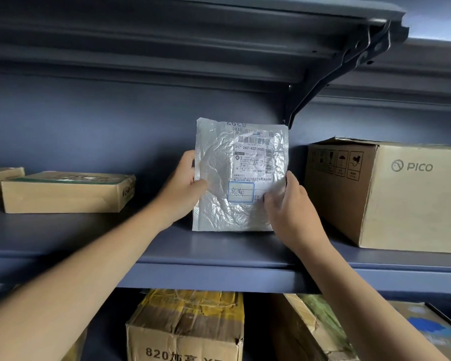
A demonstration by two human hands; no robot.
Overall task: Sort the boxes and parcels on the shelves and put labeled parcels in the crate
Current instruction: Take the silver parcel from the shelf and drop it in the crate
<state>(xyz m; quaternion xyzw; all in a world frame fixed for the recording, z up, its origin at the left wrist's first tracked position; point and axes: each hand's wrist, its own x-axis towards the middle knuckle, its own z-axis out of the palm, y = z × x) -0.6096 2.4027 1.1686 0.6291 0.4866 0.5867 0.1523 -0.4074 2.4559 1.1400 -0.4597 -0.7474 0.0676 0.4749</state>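
**Labelled parcel held upright on the middle shelf, both hands engaged**

A silver bubble mailer [235, 175], the labelled parcel in hand, stands upright near the middle of the blue shelf [219, 256], its lower edge at or just above the shelf surface; which of the two cannot be told. A printed shipping label [253, 157] with barcodes covers its upper right part, and a blue-bordered sticker [240, 192] sits below it. The left hand [182, 188] is closed on the mailer's left edge, thumb across the front, fingers hidden behind; the right hand [289, 204] grips the lower right edge, thumb on the front near the sticker. To the right, close beside the mailer, stands a large PICO carton [391, 194]; to the left, well apart, lies a flat brown box [65, 192], with another box [0, 182] at the far left edge. Below the shelf, a taped carton [188, 327] and further boxes occupy the lower level; the crate is not in view.

Judged stage: the label is exposed and facing the person, so the parcel appears ready to be carried to the crate. Risks from here: the slick, crumpled film may slip from thumb-and-finger holds if one hand lets go early; the mailer's upper right corner lies close under the shelf bracket [323, 82] and could catch on it if lifted; a rightward swing might strike the PICO carton; since the crate lies out of sight, a misplaced drop is possible.
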